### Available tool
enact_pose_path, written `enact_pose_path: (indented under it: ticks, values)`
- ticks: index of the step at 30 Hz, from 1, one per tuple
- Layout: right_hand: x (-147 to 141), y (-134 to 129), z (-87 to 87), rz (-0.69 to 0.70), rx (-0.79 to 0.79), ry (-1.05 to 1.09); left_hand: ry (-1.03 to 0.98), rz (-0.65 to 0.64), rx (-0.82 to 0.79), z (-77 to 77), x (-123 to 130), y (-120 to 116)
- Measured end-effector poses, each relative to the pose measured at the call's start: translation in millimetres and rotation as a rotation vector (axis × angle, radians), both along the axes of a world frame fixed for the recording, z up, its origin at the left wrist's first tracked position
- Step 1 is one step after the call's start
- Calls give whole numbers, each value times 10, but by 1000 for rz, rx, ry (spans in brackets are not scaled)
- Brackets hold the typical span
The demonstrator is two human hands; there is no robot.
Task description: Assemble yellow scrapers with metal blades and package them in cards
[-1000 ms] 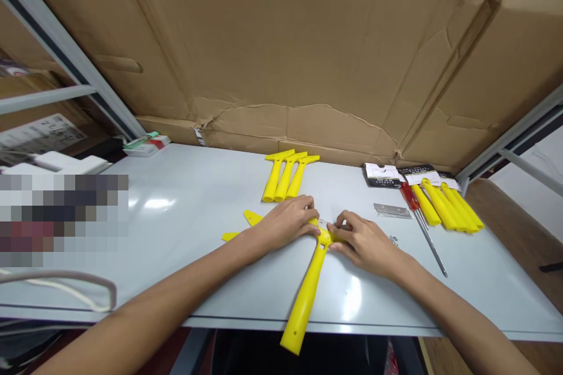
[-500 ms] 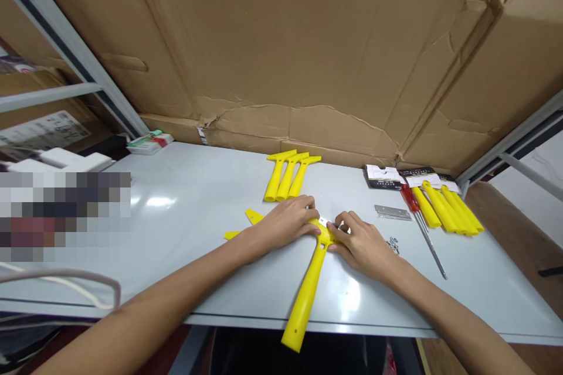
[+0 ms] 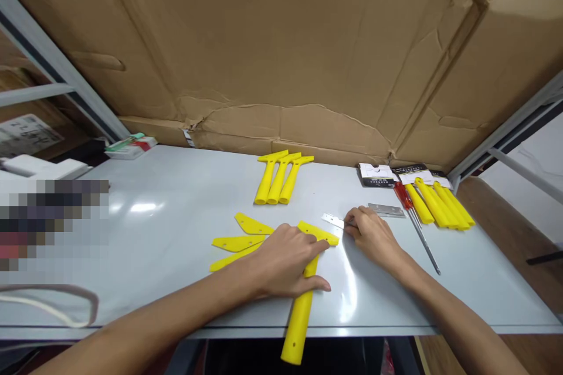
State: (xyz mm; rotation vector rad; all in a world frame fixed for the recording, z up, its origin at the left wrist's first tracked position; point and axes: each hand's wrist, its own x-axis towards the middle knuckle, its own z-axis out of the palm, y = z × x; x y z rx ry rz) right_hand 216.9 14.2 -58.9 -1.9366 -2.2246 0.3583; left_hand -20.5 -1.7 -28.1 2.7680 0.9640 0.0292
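A yellow plastic scraper handle (image 3: 297,322) with a T-shaped head lies near the table's front edge, its lower end overhanging. Across its neck rests my left hand (image 3: 292,261), closed on it, with the thumb on the near side and the index finger on the head. My right hand (image 3: 373,237) pinches one end of a flat metal blade (image 3: 333,221) with small holes, just beyond the head and apart from it. Several flat yellow plates (image 3: 237,243) are fanned out left of my left hand, partly covered by it.
Yellow T-handles (image 3: 275,179) stand in a row at the back. To the right lie more blades (image 3: 387,210), red-handled screwdrivers (image 3: 404,194) and yellow-handled packs (image 3: 440,205) with black-and-white cards. A cardboard sheet (image 3: 281,53) walls the back. A cable (image 3: 53,290) loops at left.
My right hand has drawn the blade away from the scraper head, to the right. My left hand has slid down from the head onto the neck. The yellow plates show more.
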Motion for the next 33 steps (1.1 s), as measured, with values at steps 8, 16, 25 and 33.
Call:
enact_pose_path:
  ticks: [8,16,25,33]
  values:
    - [190,77,125,14,58,247,100,61,78,-44,31,53]
    - [124,25,237,119,-137,908,-320,196,287,-230,7,140]
    - [-36,-40,182,2,36,861,-601,147,384,-288,33,135]
    - [3,-36,192,-24,-51,1040,-667,144,434,-254,42,94]
